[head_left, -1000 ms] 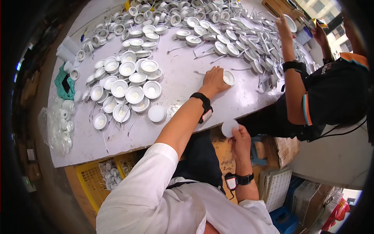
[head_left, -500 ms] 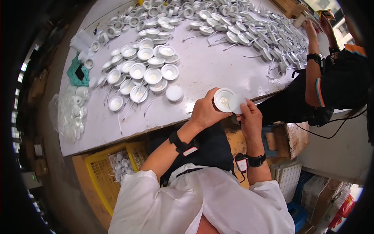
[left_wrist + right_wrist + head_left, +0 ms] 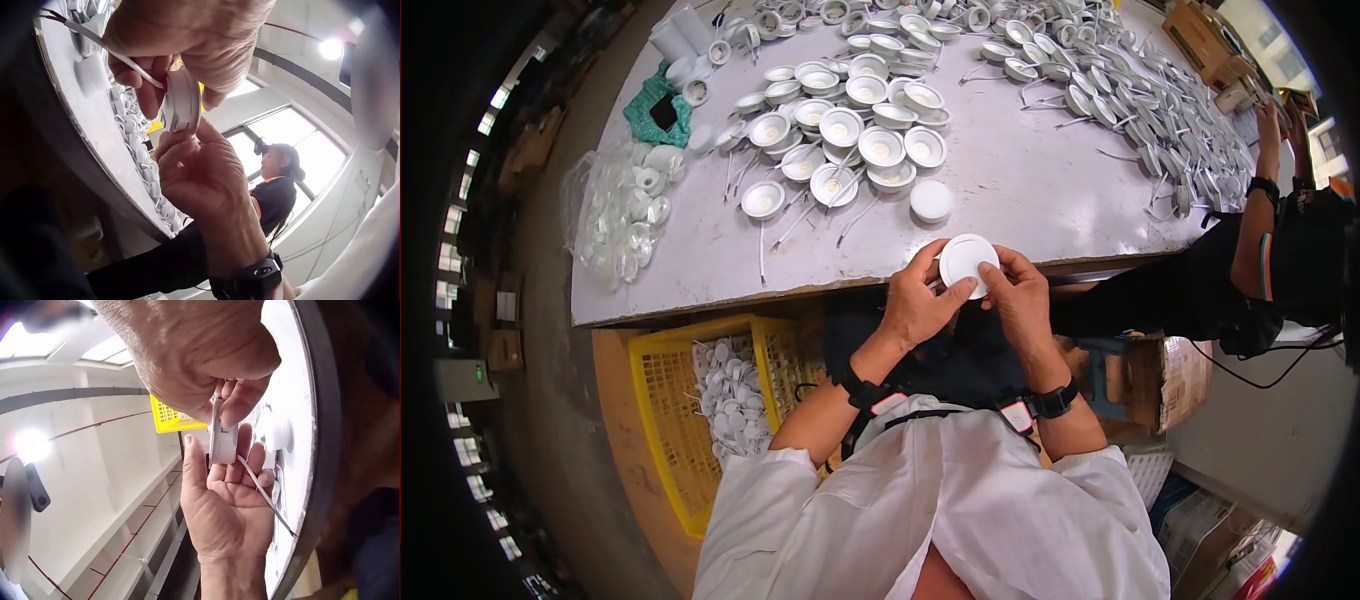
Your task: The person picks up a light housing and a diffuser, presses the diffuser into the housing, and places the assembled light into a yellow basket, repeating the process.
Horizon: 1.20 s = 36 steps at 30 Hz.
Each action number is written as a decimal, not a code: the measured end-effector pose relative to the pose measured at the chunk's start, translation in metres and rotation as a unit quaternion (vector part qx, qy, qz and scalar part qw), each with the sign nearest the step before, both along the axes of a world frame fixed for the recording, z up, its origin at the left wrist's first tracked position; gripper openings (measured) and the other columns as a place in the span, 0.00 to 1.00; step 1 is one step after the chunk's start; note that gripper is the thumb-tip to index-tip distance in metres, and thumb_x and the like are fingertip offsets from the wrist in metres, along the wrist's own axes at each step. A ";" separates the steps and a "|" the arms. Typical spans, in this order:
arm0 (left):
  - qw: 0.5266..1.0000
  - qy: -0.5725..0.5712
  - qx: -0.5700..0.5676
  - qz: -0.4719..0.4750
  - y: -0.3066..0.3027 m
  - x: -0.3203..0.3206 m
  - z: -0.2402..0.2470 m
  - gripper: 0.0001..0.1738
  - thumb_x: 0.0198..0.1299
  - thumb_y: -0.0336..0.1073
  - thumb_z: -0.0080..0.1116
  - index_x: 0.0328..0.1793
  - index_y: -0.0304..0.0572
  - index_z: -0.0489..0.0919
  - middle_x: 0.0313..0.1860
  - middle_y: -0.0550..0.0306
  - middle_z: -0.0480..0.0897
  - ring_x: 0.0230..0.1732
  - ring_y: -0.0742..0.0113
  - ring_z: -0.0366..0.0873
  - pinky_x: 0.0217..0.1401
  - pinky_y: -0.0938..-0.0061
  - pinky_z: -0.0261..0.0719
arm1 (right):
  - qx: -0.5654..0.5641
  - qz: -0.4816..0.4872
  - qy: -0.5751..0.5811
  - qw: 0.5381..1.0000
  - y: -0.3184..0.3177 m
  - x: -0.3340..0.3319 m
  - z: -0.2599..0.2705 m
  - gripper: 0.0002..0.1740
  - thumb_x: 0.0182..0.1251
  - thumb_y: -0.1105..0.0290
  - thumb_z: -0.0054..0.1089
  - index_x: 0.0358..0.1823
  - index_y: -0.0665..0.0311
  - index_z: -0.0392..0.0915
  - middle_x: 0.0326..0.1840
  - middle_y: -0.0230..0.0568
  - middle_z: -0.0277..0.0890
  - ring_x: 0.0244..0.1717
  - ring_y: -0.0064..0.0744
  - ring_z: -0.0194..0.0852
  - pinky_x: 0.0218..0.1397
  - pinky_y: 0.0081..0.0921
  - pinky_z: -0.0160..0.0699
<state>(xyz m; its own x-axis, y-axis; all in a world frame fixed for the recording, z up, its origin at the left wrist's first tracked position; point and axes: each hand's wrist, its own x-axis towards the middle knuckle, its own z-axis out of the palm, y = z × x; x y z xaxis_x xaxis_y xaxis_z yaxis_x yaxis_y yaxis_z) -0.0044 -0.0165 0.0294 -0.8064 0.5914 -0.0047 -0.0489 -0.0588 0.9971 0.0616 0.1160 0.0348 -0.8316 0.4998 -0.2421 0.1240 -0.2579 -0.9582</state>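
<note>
Here, the left hand (image 3: 918,302) and right hand (image 3: 1022,303) both pinch a round lamp (image 3: 967,258) at the table's (image 3: 1050,205) near edge. Just beyond lies a white-capped disc (image 3: 931,201), then heaped open lamps (image 3: 840,127); a plastic bag (image 3: 584,210) sits toward the near left corner.

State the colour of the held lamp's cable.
The cable is white, clearest in the left wrist view.

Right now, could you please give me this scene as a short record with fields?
held item: round white lamp, white cable attached
left hand: holds the lamp's left side
right hand: holds its right side, thumb on its face
table: many more lamps, heaped
below tabletop: yellow basket containing white parts
far right: another person
</note>
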 end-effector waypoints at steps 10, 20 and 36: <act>0.999 -0.020 -0.009 0.030 -0.013 -0.002 0.004 0.26 0.55 0.32 0.57 0.59 0.27 0.67 0.49 0.47 0.78 0.50 0.67 0.76 0.53 0.76 0.73 | -0.042 0.034 0.000 0.999 -0.011 -0.010 -0.001 0.18 0.58 0.71 0.62 0.49 0.70 0.72 0.32 0.31 0.73 0.25 0.13 0.68 0.22 0.10 0.69; 0.997 0.042 -0.031 0.051 -0.018 -0.007 -0.009 0.22 0.52 0.30 0.52 0.55 0.29 0.71 0.41 0.49 0.80 0.40 0.71 0.77 0.42 0.77 0.75 | -0.160 0.077 -0.003 0.984 -0.013 -0.017 -0.022 0.15 0.59 0.73 0.61 0.44 0.67 0.67 0.31 0.34 0.74 0.23 0.16 0.71 0.21 0.10 0.70; 0.956 -0.102 -0.039 0.272 -0.165 -0.031 -0.045 0.15 0.59 0.31 0.52 0.50 0.29 0.76 0.40 0.58 0.81 0.39 0.75 0.76 0.44 0.78 0.74 | 0.169 0.036 -0.050 0.984 0.008 -0.076 -0.039 0.23 0.56 0.65 0.63 0.50 0.70 0.72 0.24 0.29 0.69 0.24 0.19 0.68 0.26 0.16 0.68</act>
<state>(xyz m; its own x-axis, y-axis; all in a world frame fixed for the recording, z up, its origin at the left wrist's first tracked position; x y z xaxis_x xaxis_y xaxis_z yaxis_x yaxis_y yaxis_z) -0.0350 -0.1813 -0.0152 -0.9720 0.0760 -0.2222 -0.2267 -0.0568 0.9723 -0.0140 0.1239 -0.0046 -0.8484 0.5065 -0.1536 0.2275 0.0871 -0.9699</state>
